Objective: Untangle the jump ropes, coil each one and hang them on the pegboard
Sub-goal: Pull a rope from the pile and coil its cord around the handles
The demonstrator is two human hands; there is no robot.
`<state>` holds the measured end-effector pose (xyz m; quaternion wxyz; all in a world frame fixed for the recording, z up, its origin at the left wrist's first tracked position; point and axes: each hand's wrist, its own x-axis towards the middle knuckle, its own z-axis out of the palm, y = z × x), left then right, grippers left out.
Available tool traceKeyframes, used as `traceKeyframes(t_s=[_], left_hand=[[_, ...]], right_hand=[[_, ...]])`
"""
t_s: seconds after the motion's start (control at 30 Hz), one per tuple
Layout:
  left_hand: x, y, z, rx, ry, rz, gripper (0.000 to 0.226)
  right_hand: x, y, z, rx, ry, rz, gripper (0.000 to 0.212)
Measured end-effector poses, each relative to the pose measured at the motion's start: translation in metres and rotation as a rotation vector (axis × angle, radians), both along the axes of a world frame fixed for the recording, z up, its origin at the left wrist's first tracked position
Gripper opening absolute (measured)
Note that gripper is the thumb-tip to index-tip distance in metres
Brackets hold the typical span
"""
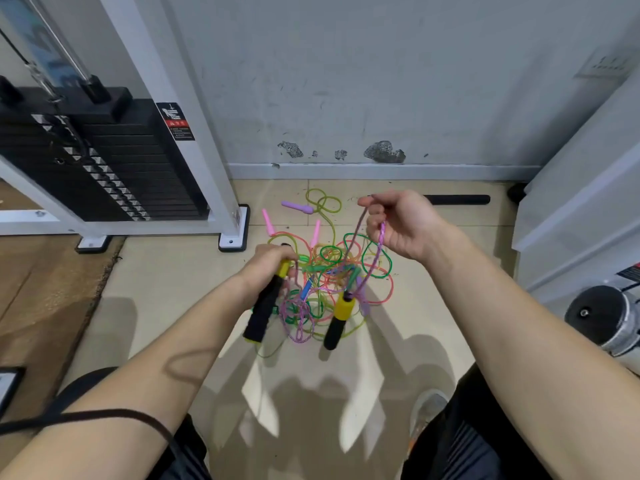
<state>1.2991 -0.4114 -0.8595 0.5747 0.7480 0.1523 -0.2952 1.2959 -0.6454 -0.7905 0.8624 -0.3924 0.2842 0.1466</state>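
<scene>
A tangle of jump ropes (325, 271) in green, orange, yellow and pink lies on the tiled floor. My left hand (268, 259) grips a black foam handle with a yellow end (263, 308), held above the pile. My right hand (401, 223) is raised and pinches a speckled purple rope (375, 251) that runs down into the tangle. A second black and yellow handle (341, 318) hangs from that rope. Two pink handles (268, 221) and a purple handle (298, 207) lie at the far side of the pile. No pegboard is in view.
A weight-stack machine (104, 161) with a white frame and foot plates stands at the left. A grey wall (346, 81) is straight ahead. A black bar (457, 199) lies by the wall. White cabinets (581, 202) and a dumbbell (602, 317) are at the right.
</scene>
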Motion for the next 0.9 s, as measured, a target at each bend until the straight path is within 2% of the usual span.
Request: traceKeyframes(t_s=[0.03, 0.07, 0.13, 0.2, 0.3, 0.4, 0.47, 0.53, 0.6, 0.67, 0.7, 0.8, 0.83, 0.9], left_hand=[[-0.006, -0.002, 0.0, -0.113, 0.036, -0.038, 0.027], [-0.011, -0.002, -0.002, -0.168, 0.012, -0.115, 0.036], [-0.022, -0.003, -0.009, -0.149, -0.149, -0.308, 0.054], [-0.034, -0.007, -0.018, -0.082, -0.267, -0.403, 0.06], [-0.046, -0.023, -0.029, 0.054, -0.412, -0.42, 0.062], [-0.05, -0.033, -0.032, 0.133, -0.451, -0.351, 0.055], [-0.049, -0.033, -0.027, 0.053, -0.389, -0.301, 0.05], [-0.047, -0.03, -0.018, -0.112, -0.296, -0.205, 0.042], [-0.044, -0.025, -0.004, -0.214, -0.215, -0.107, 0.026], [-0.042, -0.02, 0.008, -0.279, -0.152, -0.029, 0.017], [-0.041, -0.018, 0.012, -0.299, -0.128, 0.006, 0.018], [-0.04, -0.015, 0.019, -0.326, -0.082, 0.06, 0.023], [-0.041, -0.014, 0.02, -0.344, -0.074, 0.068, 0.024], [-0.044, -0.014, 0.021, -0.385, -0.064, 0.095, 0.022]], right_hand=[[-0.001, 0.006, 0.004, 0.064, -0.007, -0.01, 0.018], [-0.003, 0.013, 0.009, 0.105, -0.02, -0.017, 0.018], [-0.005, 0.027, 0.018, 0.146, -0.052, -0.016, 0.025], [-0.005, 0.038, 0.026, 0.196, -0.073, -0.023, 0.039], [-0.004, 0.051, 0.034, 0.268, -0.1, -0.011, 0.055], [-0.001, 0.054, 0.036, 0.285, -0.142, -0.008, 0.054], [0.004, 0.045, 0.03, 0.147, -0.164, 0.014, 0.036], [0.004, 0.033, 0.02, -0.219, -0.117, 0.098, 0.021], [-0.005, 0.021, 0.002, -0.682, -0.004, 0.221, 0.019], [-0.022, 0.016, -0.015, -0.986, 0.052, 0.347, 0.029], [-0.033, 0.016, -0.02, -1.03, 0.05, 0.426, 0.035], [-0.066, 0.034, -0.025, -0.885, -0.048, 0.725, 0.045], [-0.075, 0.041, -0.026, -0.823, -0.113, 0.763, 0.045], [-0.085, 0.054, -0.032, -0.706, -0.207, 0.7, 0.035]])
